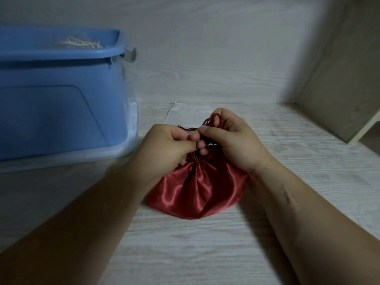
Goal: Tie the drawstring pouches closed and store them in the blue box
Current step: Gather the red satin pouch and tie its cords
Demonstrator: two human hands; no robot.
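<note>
- One blue box is sitting at about ten o'clock from the work with its open top facing up. It is probably being kept near so that a finished pouch needs only a short reach. Pale cords are showing over its rim, seemingly from pouches stored inside.
- The left hand is pinching one strand of the dark red drawstring between thumb and fingertips, just above the gathered neck. I judge it is holding that strand taut for the knot.
- The red satin pouch is lying on the pale wood-grain table at six o'clock from both hands. Its mouth is cinched into pleats and pointing toward twelve o'clock. Its body is resting flat, which is leaving both hands free for the cord.
- A white pouch is lying flat at twelve o'clock beyond the hands, partly hidden and apparently waiting its turn.
- The right hand is curling its fingers round a loop of the same drawstring. Its fingertips are meeting the left hand's, so the two hands are working together over the neck. The knot is looking half-made, and I cannot tell whether it is tight.
- A beige panel is standing at two o'clock, well apart.
</note>
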